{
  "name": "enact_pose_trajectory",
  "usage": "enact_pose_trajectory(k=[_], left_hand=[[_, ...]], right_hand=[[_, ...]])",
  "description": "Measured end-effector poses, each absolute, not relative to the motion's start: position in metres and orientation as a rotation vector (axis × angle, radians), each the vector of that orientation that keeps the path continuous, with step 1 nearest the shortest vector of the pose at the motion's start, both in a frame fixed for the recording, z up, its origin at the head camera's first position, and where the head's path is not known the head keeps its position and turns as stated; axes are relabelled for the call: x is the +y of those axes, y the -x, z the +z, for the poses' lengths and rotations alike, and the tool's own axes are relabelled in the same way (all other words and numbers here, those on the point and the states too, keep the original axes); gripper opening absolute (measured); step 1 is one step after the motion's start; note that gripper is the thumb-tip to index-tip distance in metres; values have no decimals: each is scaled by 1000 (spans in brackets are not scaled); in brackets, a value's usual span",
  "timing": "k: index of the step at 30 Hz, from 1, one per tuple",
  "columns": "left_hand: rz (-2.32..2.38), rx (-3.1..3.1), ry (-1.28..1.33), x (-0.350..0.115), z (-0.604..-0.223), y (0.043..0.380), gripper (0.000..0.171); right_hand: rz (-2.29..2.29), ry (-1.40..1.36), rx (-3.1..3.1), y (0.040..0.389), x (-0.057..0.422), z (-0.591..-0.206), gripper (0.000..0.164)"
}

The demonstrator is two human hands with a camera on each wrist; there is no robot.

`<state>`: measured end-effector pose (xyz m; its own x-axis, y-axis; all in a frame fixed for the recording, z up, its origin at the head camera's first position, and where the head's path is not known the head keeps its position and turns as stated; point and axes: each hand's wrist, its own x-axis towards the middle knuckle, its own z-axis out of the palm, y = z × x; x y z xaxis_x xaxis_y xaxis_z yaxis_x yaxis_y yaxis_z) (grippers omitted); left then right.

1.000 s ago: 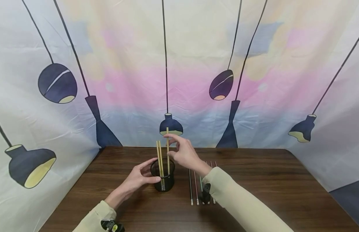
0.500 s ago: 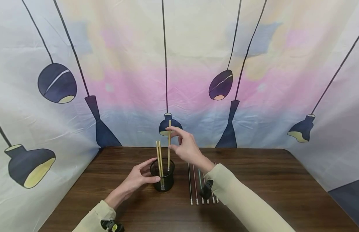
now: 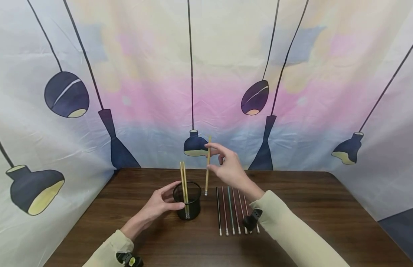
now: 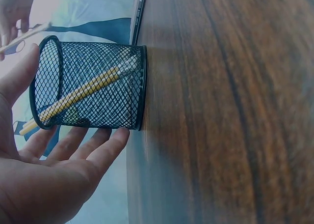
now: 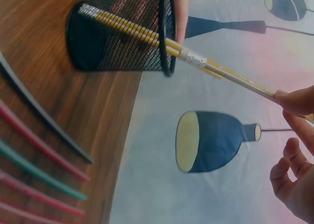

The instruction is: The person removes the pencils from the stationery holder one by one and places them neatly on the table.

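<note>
A black mesh pencil cup stands upright on the table. My left hand holds it from the left, thumb at the rim and fingers against the mesh wall. A couple of yellow pencils lean inside, their eraser ends down, as the left wrist view also shows through the mesh. Just right of the cup, my right hand pinches another yellow pencil between thumb and fingers. That pencil hangs nearly upright in the air, its white eraser end lowest and clear of the rim.
To the right of the cup, several pencils lie side by side on the brown wooden table, among them a black one and a teal one. My right forearm passes over part of this row. Behind the table hangs a printed cloth.
My right hand has lifted the yellow pencil up out of the cup and moved it right, past the rim. The left hand and the cup stay in place.
</note>
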<state>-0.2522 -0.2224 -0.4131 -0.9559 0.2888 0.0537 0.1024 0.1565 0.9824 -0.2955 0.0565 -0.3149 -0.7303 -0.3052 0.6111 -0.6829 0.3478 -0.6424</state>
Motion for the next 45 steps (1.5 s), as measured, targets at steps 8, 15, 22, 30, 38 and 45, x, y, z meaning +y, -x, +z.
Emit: enact_pose_trajectory(k=[8, 15, 22, 30, 38, 45], left_hand=[[1906, 2280, -377, -223, -413, 254, 83], [1918, 2274, -377, -223, -414, 253, 83], [1918, 2269, -375, -222, -414, 253, 84], [1926, 2265, -376, -221, -414, 253, 84], [1912, 2279, -378, -221, -414, 254, 86], [1912, 2279, -374, -223, -415, 254, 85]], right_hand=[[1319, -821, -2293, 292, 92, -328, 63], [1284, -738, -2388, 288, 124, -341, 66], [1227, -692, -2468, 290, 154, -353, 64], [1223, -660, -2579, 289, 185, -363, 61], [1181, -617, -2718, 291, 211, -375, 61], [1222, -685, -2826, 293, 222, -386, 62]])
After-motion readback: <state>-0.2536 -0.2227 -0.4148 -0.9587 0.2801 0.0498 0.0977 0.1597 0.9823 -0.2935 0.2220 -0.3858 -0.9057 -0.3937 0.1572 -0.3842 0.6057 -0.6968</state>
